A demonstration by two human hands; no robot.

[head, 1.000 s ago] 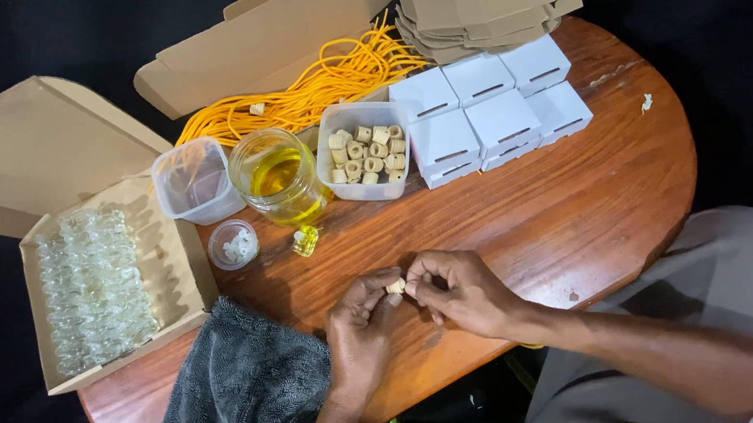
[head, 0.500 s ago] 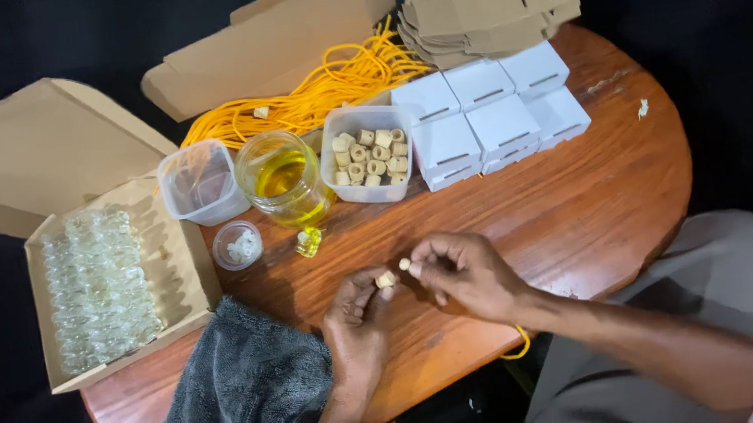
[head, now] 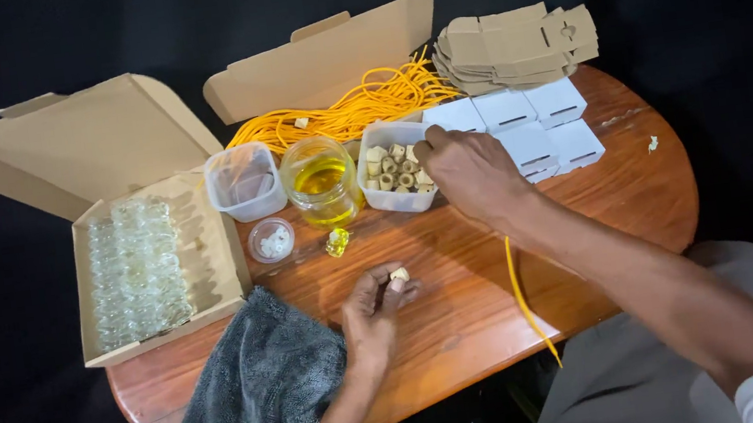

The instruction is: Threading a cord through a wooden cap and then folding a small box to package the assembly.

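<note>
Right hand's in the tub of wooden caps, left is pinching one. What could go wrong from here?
The right hand reaches into the cap tub right beside the open jar of yellow liquid; a knock could spill it. The cap pinched in the left hand could roll away if dropped.

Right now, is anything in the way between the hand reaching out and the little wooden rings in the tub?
Nothing visible blocks it. The right hand is already at the rim of the clear tub, fingertips over the wooden rings. The oil jar stands to the side, not between them.
</note>
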